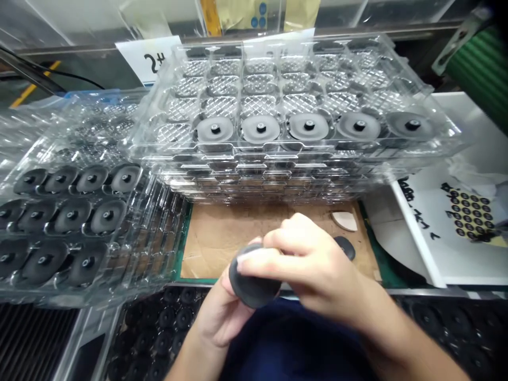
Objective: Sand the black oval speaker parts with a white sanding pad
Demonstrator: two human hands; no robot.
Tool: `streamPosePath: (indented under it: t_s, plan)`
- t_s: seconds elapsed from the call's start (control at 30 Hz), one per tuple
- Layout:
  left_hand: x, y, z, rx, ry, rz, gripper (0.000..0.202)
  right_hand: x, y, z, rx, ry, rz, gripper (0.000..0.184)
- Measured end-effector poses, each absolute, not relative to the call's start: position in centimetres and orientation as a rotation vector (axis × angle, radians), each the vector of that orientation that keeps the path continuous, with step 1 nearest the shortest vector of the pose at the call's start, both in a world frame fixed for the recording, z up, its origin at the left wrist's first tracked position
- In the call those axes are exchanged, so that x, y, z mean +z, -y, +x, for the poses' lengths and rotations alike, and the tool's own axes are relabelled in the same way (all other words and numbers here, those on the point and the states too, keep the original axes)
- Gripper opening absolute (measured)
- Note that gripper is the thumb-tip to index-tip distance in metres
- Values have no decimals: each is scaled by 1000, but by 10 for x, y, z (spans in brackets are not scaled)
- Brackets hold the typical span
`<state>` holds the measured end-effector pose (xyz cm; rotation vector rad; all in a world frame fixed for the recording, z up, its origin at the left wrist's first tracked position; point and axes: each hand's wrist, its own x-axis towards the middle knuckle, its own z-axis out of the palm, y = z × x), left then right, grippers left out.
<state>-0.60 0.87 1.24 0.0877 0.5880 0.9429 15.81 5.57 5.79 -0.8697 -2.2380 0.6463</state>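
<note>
A dark grey round disc (252,288) sits between both my hands near the bottom centre. My left hand (216,315) cups it from below with curled fingers. My right hand (313,267) lies over it, its index finger pressed across the disc's top edge. Right behind stands a stack of clear plastic trays (278,174); the top tray (301,90) holds a front row of several grey discs (308,126). A brown cardboard pad (222,233) lies under my hands, and on it a second dark disc (344,246) shows by my right hand.
At the left, clear trays (71,211) hold several black discs. A white piece (344,221) lies on the cardboard. White sheets (468,227) with black dots and writing sit at the right. Below the table edge, a bin (166,328) holds loose black discs.
</note>
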Motion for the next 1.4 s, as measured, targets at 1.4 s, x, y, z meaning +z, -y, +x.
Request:
streamPosePath:
  t_s: [1.4]
  plan:
    - [9,15,-3,647,-835,1245,99,22,-4,191,2258,931,-774,13]
